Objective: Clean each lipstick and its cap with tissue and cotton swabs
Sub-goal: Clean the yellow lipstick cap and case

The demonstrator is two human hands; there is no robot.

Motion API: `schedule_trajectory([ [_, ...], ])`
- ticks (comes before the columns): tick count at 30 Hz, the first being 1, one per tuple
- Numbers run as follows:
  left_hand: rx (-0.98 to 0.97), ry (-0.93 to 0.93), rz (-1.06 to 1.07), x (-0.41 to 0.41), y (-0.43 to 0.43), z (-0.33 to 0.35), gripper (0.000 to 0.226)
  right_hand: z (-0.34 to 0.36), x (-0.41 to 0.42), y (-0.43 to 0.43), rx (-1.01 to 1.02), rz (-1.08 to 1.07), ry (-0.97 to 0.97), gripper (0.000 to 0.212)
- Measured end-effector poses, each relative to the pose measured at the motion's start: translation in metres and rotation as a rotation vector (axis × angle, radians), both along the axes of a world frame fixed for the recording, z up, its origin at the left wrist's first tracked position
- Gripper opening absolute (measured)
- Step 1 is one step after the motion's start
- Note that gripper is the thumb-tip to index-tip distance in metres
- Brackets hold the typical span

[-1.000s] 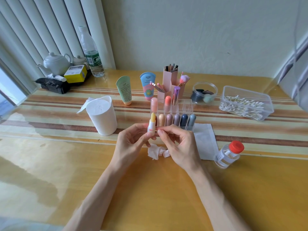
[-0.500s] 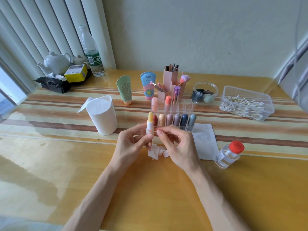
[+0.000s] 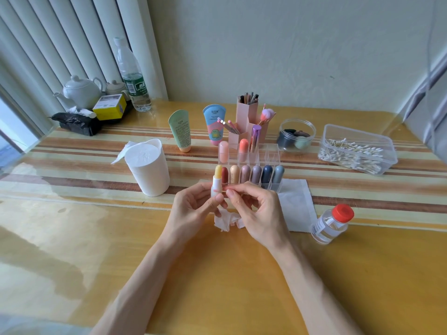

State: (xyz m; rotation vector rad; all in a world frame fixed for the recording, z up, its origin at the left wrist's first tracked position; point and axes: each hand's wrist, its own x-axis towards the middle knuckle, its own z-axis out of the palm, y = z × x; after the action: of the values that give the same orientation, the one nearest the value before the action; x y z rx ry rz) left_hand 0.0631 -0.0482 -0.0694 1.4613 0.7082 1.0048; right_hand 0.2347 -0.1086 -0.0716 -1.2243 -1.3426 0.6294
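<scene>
Above the table (image 3: 72, 238), left hand (image 3: 193, 209) grips yellow lipstick (image 3: 217, 178) upright, steadying it for the cotton swab (image 3: 228, 189) pinched in right hand (image 3: 256, 211).

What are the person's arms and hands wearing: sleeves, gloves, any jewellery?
Nothing worn shows. The left forearm and right forearm are bare to the frame's bottom edge, no sleeves. The left hand and right hand are ungloved; no ring, watch or bracelet is visible.
</scene>
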Motion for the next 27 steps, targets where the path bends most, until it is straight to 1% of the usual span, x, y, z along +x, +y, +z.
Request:
schedule_trajectory([
  [4,-0.001,0.016,-0.055,-0.0023,0.0004,0.0008,0.020,0.0006,0.0017,-0.0003,0.004,-0.003,0.002,0.019],
  [8,-0.019,-0.032,0.067,-0.0002,-0.0010,0.0033,0.034,0.0001,0.0017,0.0001,0.001,-0.005,0.032,0.018],
  [11,-0.060,-0.050,0.064,-0.0006,-0.0006,0.0020,0.029,0.0001,0.0015,0.0001,-0.005,0.015,0.067,0.018],
  [16,-0.033,-0.044,0.010,0.0005,-0.0011,0.0016,0.030,-0.0001,0.0007,0.0002,0.016,-0.034,-0.016,0.015],
  [21,-0.019,-0.032,-0.009,-0.0003,-0.0001,-0.0003,0.021,0.0002,-0.0019,0.0004,0.001,-0.004,-0.017,0.015],
  [27,-0.023,-0.010,-0.077,-0.0025,-0.0015,0.0040,0.023,-0.0015,0.0022,0.0016,0.006,-0.022,-0.021,0.017],
])
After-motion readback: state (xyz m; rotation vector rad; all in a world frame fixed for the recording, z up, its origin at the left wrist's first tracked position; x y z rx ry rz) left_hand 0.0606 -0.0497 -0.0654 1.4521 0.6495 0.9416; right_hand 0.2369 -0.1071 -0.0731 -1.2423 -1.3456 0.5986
